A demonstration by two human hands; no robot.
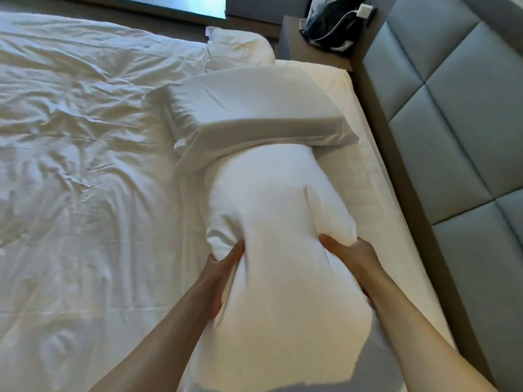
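White pillow (pixel 271 216) lies lengthwise on the sheet (pixel 379 199) by the headboard (pixel 452 114), near end lifted toward the person; left hand (pixel 223 275) grips its left side, thumb on top, fingers curled under; right hand (pixel 351 256) pinches the right corner, thumb dug in, other fingers hidden. Far end sits under a 2nd pillow (pixel 254 108) lying crosswise; 3rd pillow (pixel 240 49) beyond; crumpled duvet (pixel 85 137) to the left. Risk, prob.: a hard tug drags the 2nd pillow askew; a grip on the cover only could slip & bunch the filling.
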